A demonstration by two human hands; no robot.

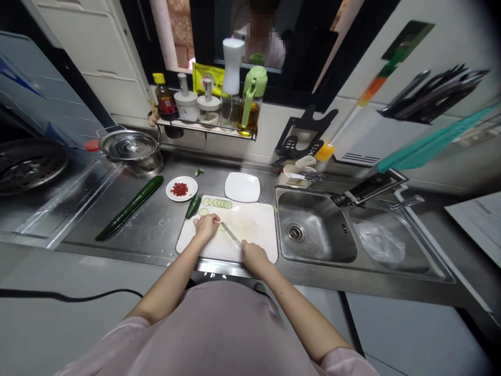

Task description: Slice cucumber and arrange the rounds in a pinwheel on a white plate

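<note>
The right hand (255,257) gripped a knife (231,235), fingers closed; whether the left hand (206,227) held anything was unclear. Cucumber slices (219,203) lay cut on the cutting board (255,224); a long cucumber (131,209), left, was uncut.

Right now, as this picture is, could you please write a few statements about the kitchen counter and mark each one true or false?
1. The right hand holds the knife. True.
2. The row of cucumber slices lies on the round plate. False: the row lies on the white cutting board.
3. Small red pieces lie on the round plate. True.
4. The long cucumber lies inside the sink. False: the long cucumber lies on the metal counter, left of the cutting board.
5. The green-capped bottle stands on the rack. True.
</note>
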